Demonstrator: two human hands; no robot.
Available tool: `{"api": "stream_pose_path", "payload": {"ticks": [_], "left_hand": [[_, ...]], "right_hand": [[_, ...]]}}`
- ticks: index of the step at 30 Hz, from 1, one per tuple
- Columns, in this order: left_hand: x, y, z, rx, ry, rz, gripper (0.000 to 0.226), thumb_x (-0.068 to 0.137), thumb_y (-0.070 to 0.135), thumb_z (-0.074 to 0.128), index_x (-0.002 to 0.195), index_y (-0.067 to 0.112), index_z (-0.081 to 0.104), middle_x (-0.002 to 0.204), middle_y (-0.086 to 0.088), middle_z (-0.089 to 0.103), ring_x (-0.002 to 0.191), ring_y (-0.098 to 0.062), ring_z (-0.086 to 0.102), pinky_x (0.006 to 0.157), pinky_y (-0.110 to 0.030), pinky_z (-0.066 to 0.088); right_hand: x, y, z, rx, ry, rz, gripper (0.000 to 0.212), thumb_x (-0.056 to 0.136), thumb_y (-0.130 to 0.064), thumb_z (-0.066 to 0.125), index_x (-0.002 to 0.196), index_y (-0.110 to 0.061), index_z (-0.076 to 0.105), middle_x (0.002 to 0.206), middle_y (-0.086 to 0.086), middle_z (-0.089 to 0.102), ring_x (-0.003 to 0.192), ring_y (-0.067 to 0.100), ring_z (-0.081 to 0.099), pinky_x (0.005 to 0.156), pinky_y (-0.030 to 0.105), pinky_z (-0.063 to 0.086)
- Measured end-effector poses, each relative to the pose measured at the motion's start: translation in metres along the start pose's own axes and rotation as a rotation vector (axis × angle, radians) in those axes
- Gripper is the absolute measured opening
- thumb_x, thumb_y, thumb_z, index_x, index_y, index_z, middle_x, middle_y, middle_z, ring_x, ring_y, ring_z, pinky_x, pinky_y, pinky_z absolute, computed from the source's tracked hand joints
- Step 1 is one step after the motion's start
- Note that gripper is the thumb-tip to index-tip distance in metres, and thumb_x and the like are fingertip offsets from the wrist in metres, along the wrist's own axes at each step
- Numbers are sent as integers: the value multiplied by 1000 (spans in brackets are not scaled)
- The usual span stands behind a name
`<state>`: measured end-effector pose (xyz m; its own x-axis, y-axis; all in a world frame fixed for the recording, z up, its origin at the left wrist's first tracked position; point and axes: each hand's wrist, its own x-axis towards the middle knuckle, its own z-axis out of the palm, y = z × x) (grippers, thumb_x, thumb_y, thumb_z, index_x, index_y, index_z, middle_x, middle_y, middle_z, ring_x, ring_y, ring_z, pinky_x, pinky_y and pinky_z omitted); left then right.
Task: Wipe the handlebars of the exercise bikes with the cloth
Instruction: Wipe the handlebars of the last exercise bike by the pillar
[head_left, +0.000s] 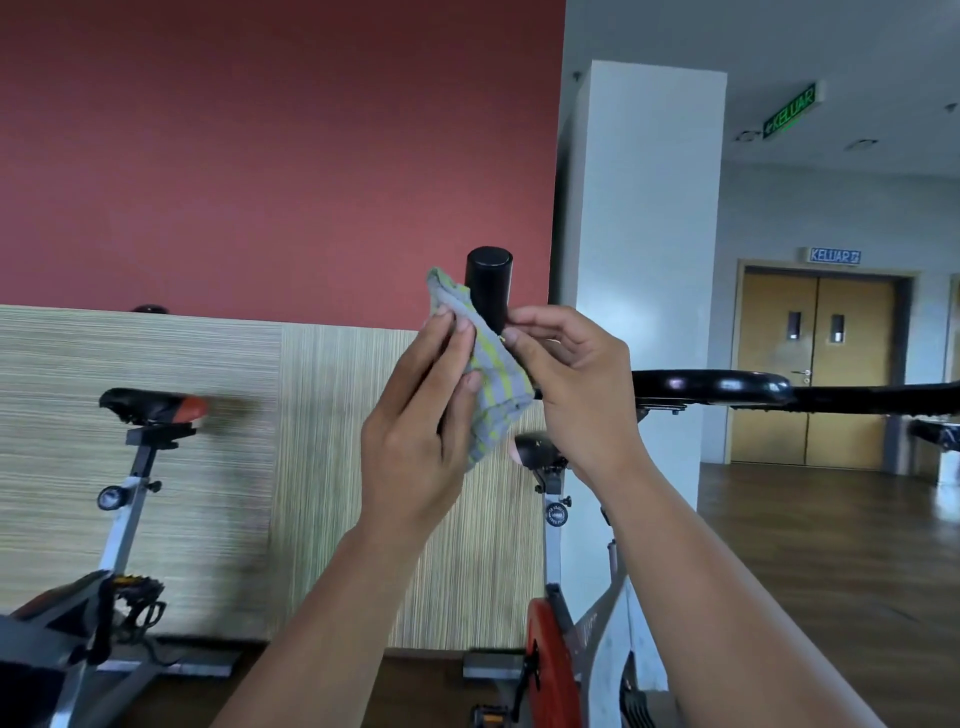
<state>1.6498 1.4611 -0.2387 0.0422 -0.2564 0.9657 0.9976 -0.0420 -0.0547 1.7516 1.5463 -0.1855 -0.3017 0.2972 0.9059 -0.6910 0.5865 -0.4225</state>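
Grey cloth (493, 374) with yellow-green stripes is clamped between the nearly straight fingers (448, 325) and thumb of the left hand (415, 431). It lies against the upright black end of the handlebar (488, 283). The right hand (576, 384) has its fingers curled, tips pinching the cloth's right edge just beside that bar end. The handlebar runs on to the right as a glossy black loop. Below it is a red flywheel (550, 670). A second bike (130, 499) stands at left before a striped panel (337, 467) and a red wall (260, 156).
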Motion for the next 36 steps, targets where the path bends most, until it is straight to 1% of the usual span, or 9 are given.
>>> {"api": "stream_pose_path", "payload": {"ticks": [4, 6, 9, 13, 18, 20, 25, 31, 36], "left_hand": [[20, 5, -1, -19, 91, 33, 28, 92, -6, 66, 119, 1, 69, 130, -13, 57, 121, -5, 57, 103, -19, 45], [22, 4, 1, -28, 112, 59, 26, 90, -8, 67, 116, -1, 71, 125, -14, 54, 120, 9, 50, 100, -15, 44], [9, -5, 3, 10, 79, 58, 25, 86, -11, 70, 109, -4, 72, 118, -20, 57, 122, 18, 42, 100, -7, 38], [5, -8, 1, 22, 90, 35, 27, 80, -13, 76, 105, -2, 74, 112, -21, 62, 119, 15, 45, 99, -6, 38], [36, 5, -2, 16, 113, 37, 20, 84, -3, 77, 104, 1, 74, 110, -18, 62, 105, -7, 57, 96, -11, 42], [31, 4, -1, -1, 86, -45, 23, 85, 4, 77, 107, 6, 72, 109, -11, 61, 103, -4, 57, 92, -13, 44], [10, -2, 3, -103, 18, -275, 39, 85, 18, 78, 115, 31, 57, 104, 24, 52, 100, 3, 58, 83, -28, 53], [-14, -12, 15, -168, 0, -407, 44, 84, 14, 79, 113, 32, 52, 107, 23, 51, 100, 2, 58, 85, -39, 56], [-31, -22, 31, -207, 25, -485, 43, 82, 8, 81, 114, 20, 55, 111, 22, 49, 105, 9, 54, 90, -25, 54]], "right_hand": [[1, 2, -1, 27, -13, -2, 21, 91, 1, 67, 95, -19, 73, 87, -8, 76, 86, 8, 72, 76, 20, 54], [3, 3, -1, 39, -16, 11, 19, 91, 1, 67, 95, -17, 73, 87, -7, 76, 85, 7, 71, 75, 20, 54], [4, 5, -3, 45, -20, 22, 20, 90, 1, 68, 96, -17, 74, 86, -5, 77, 82, 8, 71, 74, 20, 54], [3, 7, -3, 98, -9, 39, 19, 88, 1, 70, 95, -16, 75, 87, 0, 78, 80, 11, 72, 71, 20, 55], [3, 11, -3, 100, -2, 39, 16, 91, -1, 68, 99, -12, 76, 94, 5, 78, 87, 18, 74, 75, 27, 58], [3, 12, -4, 90, 1, 37, 16, 90, -1, 69, 99, -14, 76, 94, 5, 78, 90, 18, 74, 78, 28, 58], [2, 11, -3, 73, 12, 52, 16, 89, -5, 71, 96, -18, 76, 92, 2, 78, 87, 16, 74, 79, 29, 59], [0, 12, -1, 85, 42, 66, 13, 89, -4, 71, 94, -15, 75, 93, 10, 77, 94, 31, 73, 81, 33, 60], [-3, 13, 2, 77, 69, 59, 12, 90, -5, 71, 93, -16, 75, 90, 6, 77, 88, 20, 73, 80, 29, 59]]}}
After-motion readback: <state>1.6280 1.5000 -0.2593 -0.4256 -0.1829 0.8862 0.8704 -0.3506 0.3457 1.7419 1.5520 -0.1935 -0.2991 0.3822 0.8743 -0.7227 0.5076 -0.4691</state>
